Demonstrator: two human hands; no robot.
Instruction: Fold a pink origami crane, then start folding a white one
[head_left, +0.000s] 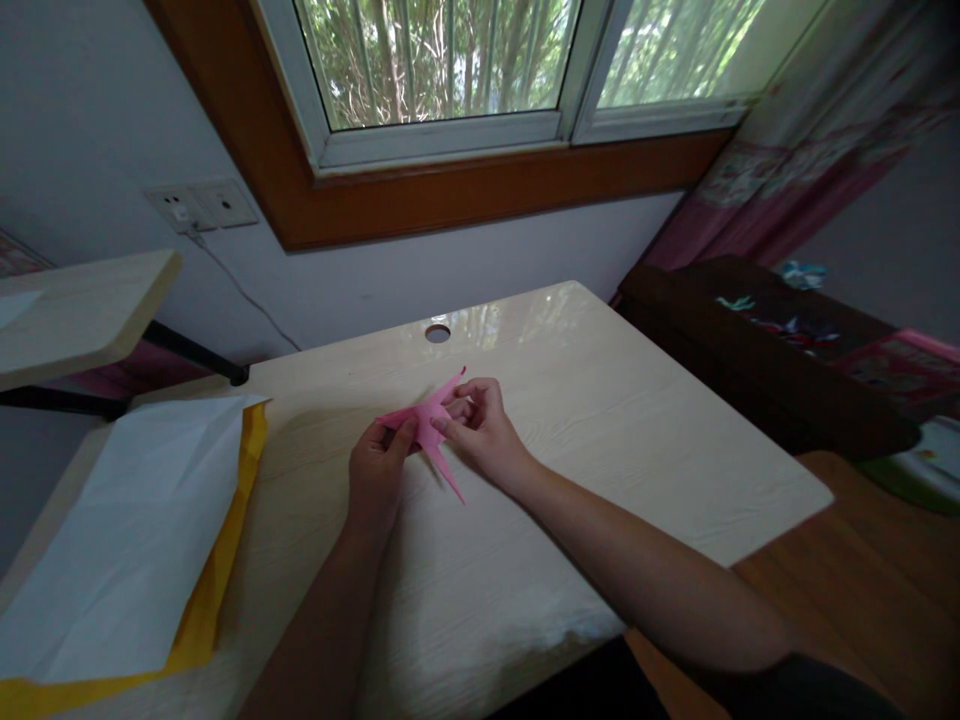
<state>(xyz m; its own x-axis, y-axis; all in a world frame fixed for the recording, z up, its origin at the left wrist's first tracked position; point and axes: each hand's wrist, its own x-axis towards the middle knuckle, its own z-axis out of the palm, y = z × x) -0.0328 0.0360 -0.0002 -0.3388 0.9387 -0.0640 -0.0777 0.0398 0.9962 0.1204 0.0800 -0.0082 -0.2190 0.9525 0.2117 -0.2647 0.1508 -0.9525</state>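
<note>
Left hand: the left hand (379,470) pinches the near-left part of a folded pink paper piece (429,425), thumb on top, the other fingers curled beneath and hidden.
Right hand: the right hand (484,430) is closed on the right side of the same piece, thumb and fingertips pressed on it near its upper point.
Pink paper: held between both hands just above the middle of the tabletop (600,420); one sharp point sticks up and away, another points down toward the person.
Hard to make out: dim light and small size hide the folds; whether the paper touches the tabletop cannot be told. The middle of the piece is covered by the fingers.
White sheet: a large white paper sheet (127,540) lies at the left of the tabletop, well apart from the hands, cut off by the frame edge.
Yellow sheet: a yellow paper sheet (217,590) lies under the white one, only its border showing.
Cable hole: a round hole (437,332) sits at the far edge of the tabletop, beyond the hands.
</note>
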